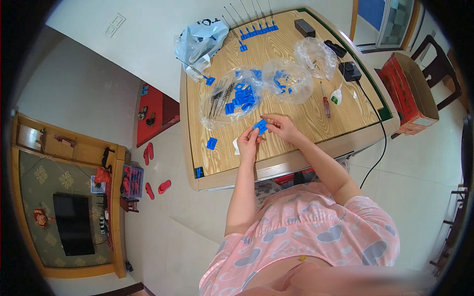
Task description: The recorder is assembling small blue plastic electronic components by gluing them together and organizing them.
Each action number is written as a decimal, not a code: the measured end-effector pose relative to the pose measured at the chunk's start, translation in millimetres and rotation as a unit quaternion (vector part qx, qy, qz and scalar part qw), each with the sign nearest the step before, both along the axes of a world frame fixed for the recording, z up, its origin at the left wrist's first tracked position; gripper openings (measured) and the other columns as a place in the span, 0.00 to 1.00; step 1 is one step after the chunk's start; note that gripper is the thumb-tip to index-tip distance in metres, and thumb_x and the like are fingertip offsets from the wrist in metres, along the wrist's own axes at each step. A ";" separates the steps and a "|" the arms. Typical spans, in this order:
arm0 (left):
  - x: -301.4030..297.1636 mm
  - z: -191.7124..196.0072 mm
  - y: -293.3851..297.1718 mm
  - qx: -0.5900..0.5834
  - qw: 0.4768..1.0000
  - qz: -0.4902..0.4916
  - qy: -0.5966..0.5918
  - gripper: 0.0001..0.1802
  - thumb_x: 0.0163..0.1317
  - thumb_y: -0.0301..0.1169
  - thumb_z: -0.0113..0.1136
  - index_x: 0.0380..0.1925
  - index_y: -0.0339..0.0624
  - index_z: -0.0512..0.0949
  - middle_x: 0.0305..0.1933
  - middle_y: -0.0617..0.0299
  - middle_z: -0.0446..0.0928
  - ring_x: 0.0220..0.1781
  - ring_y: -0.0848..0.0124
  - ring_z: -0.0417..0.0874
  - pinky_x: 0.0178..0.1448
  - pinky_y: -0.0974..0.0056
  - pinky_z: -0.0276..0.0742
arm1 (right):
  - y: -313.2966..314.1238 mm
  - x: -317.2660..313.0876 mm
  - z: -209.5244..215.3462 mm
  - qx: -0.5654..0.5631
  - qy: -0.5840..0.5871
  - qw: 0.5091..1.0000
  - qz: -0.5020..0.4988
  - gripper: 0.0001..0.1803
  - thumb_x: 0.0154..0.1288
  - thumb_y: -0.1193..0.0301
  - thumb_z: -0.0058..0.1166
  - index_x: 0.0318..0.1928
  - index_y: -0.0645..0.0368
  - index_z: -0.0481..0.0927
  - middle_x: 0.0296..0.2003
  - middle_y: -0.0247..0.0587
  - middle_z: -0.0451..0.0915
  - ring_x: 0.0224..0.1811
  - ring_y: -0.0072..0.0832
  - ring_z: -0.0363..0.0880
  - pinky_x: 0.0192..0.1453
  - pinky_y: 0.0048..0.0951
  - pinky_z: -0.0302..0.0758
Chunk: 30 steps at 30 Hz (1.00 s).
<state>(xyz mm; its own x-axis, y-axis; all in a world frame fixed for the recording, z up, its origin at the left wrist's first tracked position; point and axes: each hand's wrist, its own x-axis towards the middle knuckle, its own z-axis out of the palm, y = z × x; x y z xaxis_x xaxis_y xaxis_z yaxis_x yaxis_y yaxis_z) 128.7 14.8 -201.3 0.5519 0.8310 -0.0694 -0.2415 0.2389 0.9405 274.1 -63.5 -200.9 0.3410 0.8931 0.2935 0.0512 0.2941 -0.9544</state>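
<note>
A small blue plastic part point(261, 126) is held over the near side of the wood-grain table point(296, 140). My left hand point(248, 142) pinches it from the left and below. From the right, the fingers of my right hand point(282, 129) close on its other side. To the left, a loose blue part point(212, 143) lies on the table. Just beyond my hands a clear plastic bag point(207, 112) holds several blue parts point(242, 96) and dark springs with rods point(220, 98). A second clear bag point(301, 81) contains smaller blue pieces point(282, 84).
At the far edge stands a row of blue parts with upright spring rods point(259, 30). A screwdriver point(326, 106), a black box-shaped device point(350, 71) with a cable and another clear bag point(316, 56) lie right. A light-blue bag point(197, 42) sits far left; a red carton point(407, 93) stands beyond the right edge.
</note>
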 end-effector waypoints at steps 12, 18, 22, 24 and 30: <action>5.1 -4.2 -4.5 0.040 0.999 -0.017 -0.018 0.13 0.56 0.22 0.56 0.43 0.35 0.72 0.29 0.61 0.76 0.25 0.77 0.76 0.27 0.72 0.75 | 0.7 0.4 -0.6 -0.011 -0.033 0.999 0.012 0.16 0.59 0.79 0.50 0.50 0.62 0.71 0.24 0.28 0.72 0.24 0.13 0.68 0.29 0.17 0.67; 7.8 6.0 -8.1 0.060 0.998 -0.009 -0.006 0.15 0.54 0.18 0.57 0.43 0.35 0.72 0.28 0.65 0.75 0.25 0.80 0.74 0.27 0.76 0.73 | 0.8 -2.3 1.8 -0.002 -0.047 0.999 -0.020 0.17 0.57 0.79 0.51 0.49 0.61 0.73 0.19 0.28 0.68 0.22 0.14 0.65 0.25 0.18 0.64; 3.9 5.3 -5.1 0.074 0.997 -0.007 0.009 0.15 0.54 0.18 0.57 0.43 0.36 0.71 0.28 0.65 0.75 0.26 0.80 0.74 0.27 0.75 0.73 | -2.0 -6.8 14.9 -0.045 -0.061 0.997 -0.013 0.17 0.58 0.80 0.51 0.49 0.62 0.72 0.22 0.27 0.70 0.24 0.13 0.67 0.28 0.16 0.65; 3.3 5.9 -6.1 0.080 0.997 -0.011 0.003 0.15 0.54 0.18 0.57 0.43 0.36 0.72 0.28 0.65 0.75 0.25 0.80 0.74 0.27 0.75 0.73 | -3.7 -6.0 18.1 -0.053 -0.070 0.996 -0.008 0.17 0.58 0.80 0.51 0.49 0.62 0.72 0.22 0.27 0.70 0.24 0.12 0.67 0.28 0.15 0.65; 1.2 -0.6 -4.8 0.073 0.997 -0.032 0.008 0.15 0.55 0.17 0.56 0.43 0.36 0.71 0.26 0.65 0.74 0.24 0.78 0.75 0.27 0.74 0.74 | -5.3 -5.5 9.6 -0.066 -0.037 0.997 0.006 0.16 0.58 0.80 0.50 0.48 0.61 0.72 0.23 0.25 0.71 0.26 0.11 0.65 0.29 0.15 0.64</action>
<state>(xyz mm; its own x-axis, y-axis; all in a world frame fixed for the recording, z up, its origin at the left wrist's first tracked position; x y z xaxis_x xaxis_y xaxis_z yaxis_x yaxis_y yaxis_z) 129.9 9.9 -201.8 0.6046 0.7955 0.0401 -0.2138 0.1136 0.9702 268.6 -68.8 -191.3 0.3128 0.9292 0.1967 0.1201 0.1667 -0.9787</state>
